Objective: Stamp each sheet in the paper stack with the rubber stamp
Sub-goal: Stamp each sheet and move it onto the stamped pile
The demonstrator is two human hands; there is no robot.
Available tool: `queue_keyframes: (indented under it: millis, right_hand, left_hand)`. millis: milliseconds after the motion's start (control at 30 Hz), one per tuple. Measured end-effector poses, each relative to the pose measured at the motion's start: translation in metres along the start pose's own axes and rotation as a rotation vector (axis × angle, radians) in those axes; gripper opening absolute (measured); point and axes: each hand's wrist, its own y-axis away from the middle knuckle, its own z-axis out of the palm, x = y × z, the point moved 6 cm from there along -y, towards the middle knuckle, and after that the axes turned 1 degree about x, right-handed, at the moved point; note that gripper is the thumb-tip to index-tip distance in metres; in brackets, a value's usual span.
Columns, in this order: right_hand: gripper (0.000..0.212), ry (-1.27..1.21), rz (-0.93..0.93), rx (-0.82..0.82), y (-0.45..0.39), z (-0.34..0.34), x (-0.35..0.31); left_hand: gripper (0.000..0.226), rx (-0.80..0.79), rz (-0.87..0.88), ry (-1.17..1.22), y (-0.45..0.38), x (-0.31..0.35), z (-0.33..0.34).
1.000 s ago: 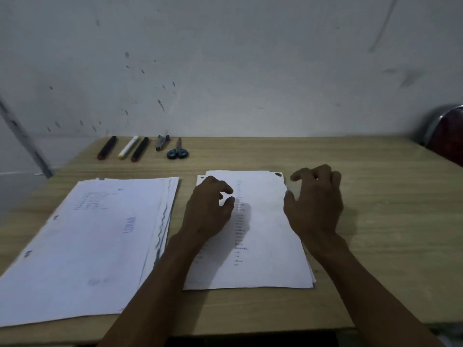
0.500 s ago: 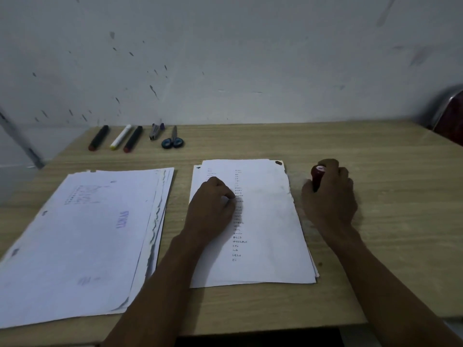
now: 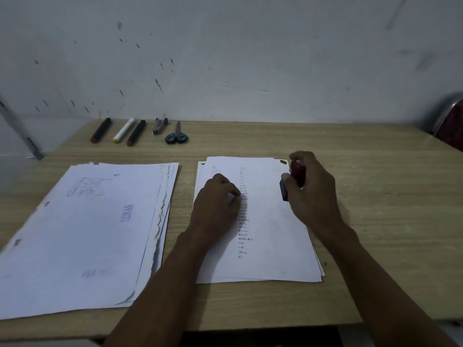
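Here the right hand (image 3: 313, 194) grips the rubber stamp (image 3: 294, 177), red handle up, over the right edge of the paper stack (image 3: 270, 221) at the centre of the frame. The left hand (image 3: 216, 209) rests on the top sheet with curled fingers, pinning it down. A second pile of sheets (image 3: 82, 234) lies at lower left, its top page stamped in blue. Markers (image 3: 117, 130) and scissors (image 3: 176, 136) sit at upper left on the table (image 3: 375, 221).

Bare forearms, no sleeves; left hand (image 3: 215, 204), right hand (image 3: 313, 194) ungloved.
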Motion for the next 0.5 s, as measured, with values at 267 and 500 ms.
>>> queue_keyframes:
  millis: [267,500]
  right_hand:
    - [0.026,0.13,-0.046,-0.125,0.015,0.018,-0.009]
    - [0.037,0.259,0.021,-0.192,0.011,0.023,-0.011]
  left_hand:
    - [0.013,-0.008,0.006,-0.029,-0.002,0.0,0.001]
    - [0.014,-0.015,0.0,-0.031,0.0,0.0,-0.001]
